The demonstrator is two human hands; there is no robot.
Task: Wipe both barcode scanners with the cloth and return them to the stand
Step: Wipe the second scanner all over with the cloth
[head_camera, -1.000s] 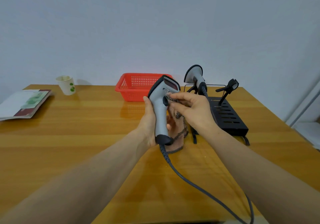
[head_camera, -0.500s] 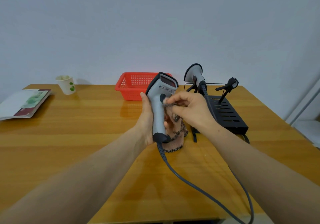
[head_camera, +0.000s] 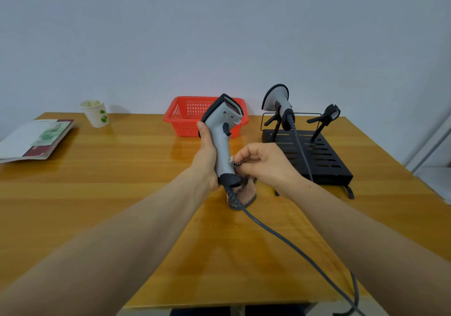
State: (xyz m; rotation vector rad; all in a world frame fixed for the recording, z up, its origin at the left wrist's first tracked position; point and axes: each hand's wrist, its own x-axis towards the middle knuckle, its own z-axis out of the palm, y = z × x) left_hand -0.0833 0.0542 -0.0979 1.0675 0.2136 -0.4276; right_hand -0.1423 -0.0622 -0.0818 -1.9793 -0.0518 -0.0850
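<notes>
My left hand grips a grey barcode scanner by its handle and holds it upright above the table, head tilted to the right. My right hand pinches a pinkish cloth with a dark speckled edge against the lower part of that handle; the cloth hangs down below my fingers. The scanner's grey cable runs down toward the table's near right edge. A second grey scanner rests in the left cradle of the black stand. The stand's right cradle holds nothing.
A red plastic basket stands behind the held scanner. A paper cup and a booklet lie at the far left of the wooden table. A wall closes the back.
My right hand with the cloth has slid down from the trigger area to the lower handle. The scanner has risen slightly and turned its head more to the right.
</notes>
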